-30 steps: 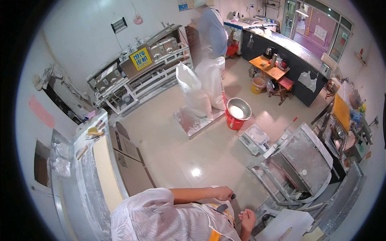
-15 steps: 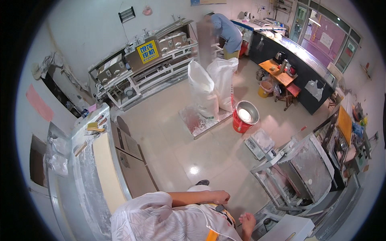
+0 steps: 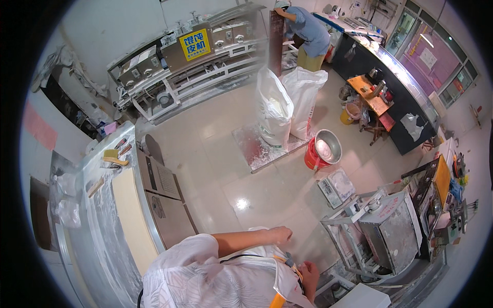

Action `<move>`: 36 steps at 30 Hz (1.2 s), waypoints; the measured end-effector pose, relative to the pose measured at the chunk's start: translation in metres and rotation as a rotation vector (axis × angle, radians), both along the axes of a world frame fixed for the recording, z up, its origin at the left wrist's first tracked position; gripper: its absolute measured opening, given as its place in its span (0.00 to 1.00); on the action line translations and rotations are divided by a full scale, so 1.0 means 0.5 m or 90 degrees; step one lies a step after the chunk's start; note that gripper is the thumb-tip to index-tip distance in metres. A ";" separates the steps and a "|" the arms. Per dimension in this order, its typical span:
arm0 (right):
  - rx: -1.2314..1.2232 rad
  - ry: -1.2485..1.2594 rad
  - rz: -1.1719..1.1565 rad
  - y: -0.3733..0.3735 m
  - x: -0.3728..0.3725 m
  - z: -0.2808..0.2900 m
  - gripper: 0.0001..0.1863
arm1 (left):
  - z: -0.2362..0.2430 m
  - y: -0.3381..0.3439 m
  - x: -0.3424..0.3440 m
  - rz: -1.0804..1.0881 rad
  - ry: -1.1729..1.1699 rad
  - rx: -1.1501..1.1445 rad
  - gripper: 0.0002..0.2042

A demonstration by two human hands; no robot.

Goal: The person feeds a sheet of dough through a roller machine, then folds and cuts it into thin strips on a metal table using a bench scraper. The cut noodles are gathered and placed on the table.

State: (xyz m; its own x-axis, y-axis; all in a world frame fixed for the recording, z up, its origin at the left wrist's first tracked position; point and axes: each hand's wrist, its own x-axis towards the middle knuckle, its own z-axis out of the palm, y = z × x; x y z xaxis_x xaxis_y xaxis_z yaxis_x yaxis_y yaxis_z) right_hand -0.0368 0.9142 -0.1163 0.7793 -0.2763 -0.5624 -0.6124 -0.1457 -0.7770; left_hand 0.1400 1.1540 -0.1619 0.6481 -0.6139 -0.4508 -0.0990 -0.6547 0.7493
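My left hand (image 3: 280,235) hangs in front of my white patterned shirt, its fingers loosely curled with nothing visible in them. To its lower right, my right hand (image 3: 309,272) is beside my waist, fingers folded in and no object showing. Neither hand touches anything around it. Nearest to them are the metal-framed machine with a grey hopper (image 3: 387,233) on the right and the floured worktable (image 3: 100,226) on the left. A long pale dough sheet (image 3: 131,218) lies along that table's edge.
Two white flour sacks (image 3: 275,115) stand on a low platform (image 3: 244,146). Beside them are a red bucket with a metal bowl (image 3: 328,146) and a scale (image 3: 334,187). A co-worker in blue (image 3: 308,33) bends by a brown panel (image 3: 276,43). A long machine (image 3: 174,64) lines the back wall.
The view has shifted, so the sacks and bucket sit further right. My right hand has drawn in closer to my waist. The co-worker's arm now reaches to the brown panel's top.
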 end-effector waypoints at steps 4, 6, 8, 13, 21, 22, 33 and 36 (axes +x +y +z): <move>-0.020 0.019 -0.019 -0.008 -0.007 -0.030 0.15 | 0.000 0.000 0.037 -0.027 0.008 -0.010 0.13; 0.013 0.016 -0.057 -0.007 -0.010 -0.053 0.14 | -0.003 -0.003 0.043 -0.033 -0.006 -0.023 0.13; 0.006 0.013 -0.066 -0.004 -0.010 -0.066 0.13 | -0.002 -0.003 0.041 -0.043 -0.007 -0.022 0.12; 0.004 -0.018 -0.026 0.004 -0.008 -0.059 0.12 | 0.005 0.001 0.027 -0.058 0.013 0.010 0.12; 0.024 -0.068 -0.056 -0.027 -0.042 -0.071 0.11 | 0.007 -0.023 0.021 -0.087 -0.006 0.018 0.11; 0.018 -0.069 -0.052 -0.030 -0.047 -0.074 0.11 | 0.002 -0.028 0.018 -0.094 -0.021 0.015 0.11; 0.013 -0.054 -0.057 -0.058 -0.087 -0.069 0.12 | 0.026 -0.082 -0.033 -0.120 0.004 0.018 0.11; 0.017 -0.064 -0.059 -0.065 -0.102 -0.076 0.12 | 0.022 -0.086 -0.047 -0.126 0.024 0.036 0.12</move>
